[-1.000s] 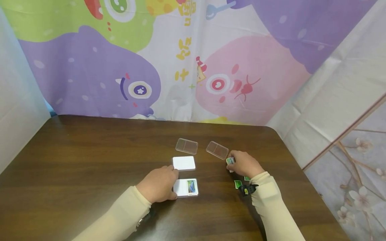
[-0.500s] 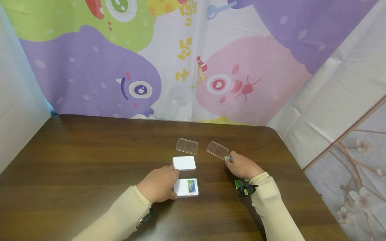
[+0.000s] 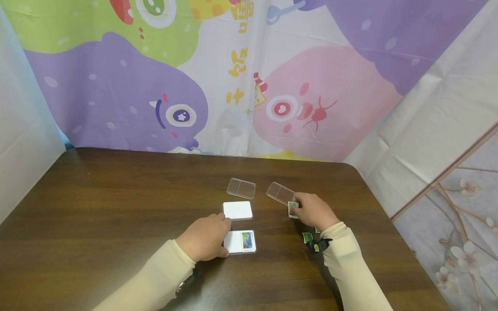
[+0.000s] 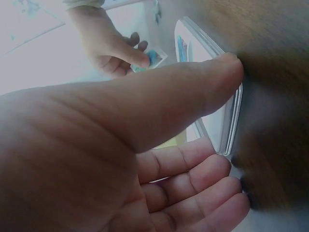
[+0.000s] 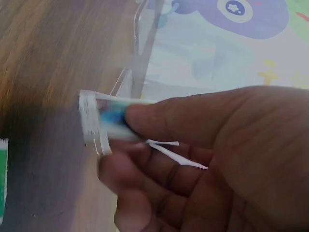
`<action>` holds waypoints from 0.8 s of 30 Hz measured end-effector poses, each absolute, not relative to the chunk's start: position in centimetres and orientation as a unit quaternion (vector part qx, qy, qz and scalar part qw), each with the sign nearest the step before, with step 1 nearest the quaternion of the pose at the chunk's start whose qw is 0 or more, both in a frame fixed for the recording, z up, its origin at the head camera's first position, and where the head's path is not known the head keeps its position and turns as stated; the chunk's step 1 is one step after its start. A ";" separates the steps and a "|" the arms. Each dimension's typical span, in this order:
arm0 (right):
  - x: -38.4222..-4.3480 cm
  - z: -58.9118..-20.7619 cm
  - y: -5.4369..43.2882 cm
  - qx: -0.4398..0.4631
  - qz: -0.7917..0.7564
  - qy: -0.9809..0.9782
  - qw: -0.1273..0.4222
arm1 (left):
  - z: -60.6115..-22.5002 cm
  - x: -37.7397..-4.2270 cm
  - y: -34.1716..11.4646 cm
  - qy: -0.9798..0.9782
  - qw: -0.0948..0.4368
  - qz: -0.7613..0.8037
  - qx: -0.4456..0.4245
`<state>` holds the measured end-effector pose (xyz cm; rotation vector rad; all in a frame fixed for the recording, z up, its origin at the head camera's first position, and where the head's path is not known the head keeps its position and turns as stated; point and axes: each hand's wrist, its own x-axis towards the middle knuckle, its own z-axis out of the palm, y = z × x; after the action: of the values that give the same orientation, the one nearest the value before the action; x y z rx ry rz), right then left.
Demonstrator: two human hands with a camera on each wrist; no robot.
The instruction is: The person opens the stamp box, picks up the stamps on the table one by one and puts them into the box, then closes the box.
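In the head view, my left hand (image 3: 204, 237) holds the left end of a flat clear case (image 3: 233, 244) with a white insert. The left wrist view has the thumb at one edge of that case and the index fingertip at the opposite edge. A small picture stamp (image 3: 247, 242) lies at the case's right end. My right hand (image 3: 314, 211) pinches a few small picture stamps (image 5: 111, 116) between thumb and fingers, close to a clear lid. Perforated white edges fan apart in its grip. The palm side of the right hand is hidden from the head camera.
A second case with a white insert (image 3: 237, 210) lies just beyond the first. Two clear plastic lids, one left (image 3: 241, 188) and one right (image 3: 280, 193), lie farther back. Green stamps (image 3: 307, 237) are scattered by the right wrist. A printed curtain (image 3: 225, 86) hangs behind the table.
The right hand's stamps tilt and turn between its fingers, and now show more of their face, slightly farther left. The left hand stays at the lower case.
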<state>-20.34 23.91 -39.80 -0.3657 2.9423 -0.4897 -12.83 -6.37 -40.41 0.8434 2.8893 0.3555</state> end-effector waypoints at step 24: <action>-20.4 -39.6 23.8 -0.133 -0.184 0.972 0.056 | -40.4 -13.1 -6.3 0.951 0.056 0.127 0.277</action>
<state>-20.42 23.76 -39.59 -0.4028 2.9506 -0.5597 -13.05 -6.30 -40.41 0.8420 2.8854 0.3861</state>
